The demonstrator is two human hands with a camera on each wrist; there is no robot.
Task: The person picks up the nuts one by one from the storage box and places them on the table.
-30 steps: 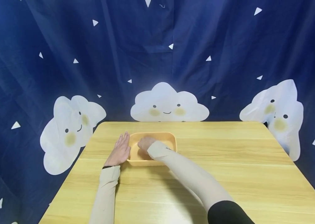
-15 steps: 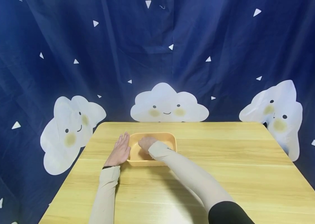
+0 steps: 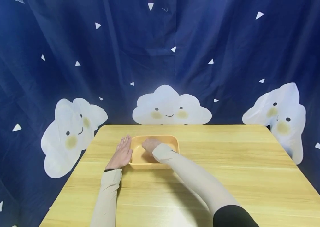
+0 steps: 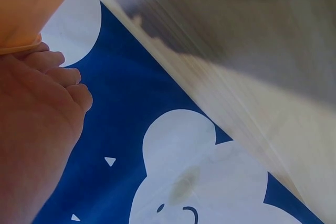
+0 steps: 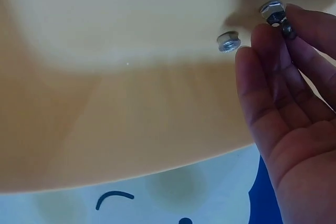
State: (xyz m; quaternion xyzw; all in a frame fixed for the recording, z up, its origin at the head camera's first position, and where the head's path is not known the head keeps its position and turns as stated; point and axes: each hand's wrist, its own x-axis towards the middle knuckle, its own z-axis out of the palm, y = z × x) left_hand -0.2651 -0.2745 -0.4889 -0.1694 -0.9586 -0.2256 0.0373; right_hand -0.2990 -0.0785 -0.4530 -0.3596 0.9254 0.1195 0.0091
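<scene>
The left hand [image 3: 119,154] lies with fingers straight against the left end of a shallow, rectangular orange plastic tray [image 3: 148,166] on a pale yellow wood-grain table [image 3: 234,176]; I take it as a brace against sliding. Inside, on the tray floor, I see a loose silver metal nut [image 5: 229,42] just beside the curled right hand [image 3: 151,146]. That hand's thumb and fingers pinch a small dark metal piece [image 5: 287,30], likely because so slight a part needs fingertips. Whether they also grip a second silver nut [image 5: 272,10] by the thumb, I cannot tell.
</scene>
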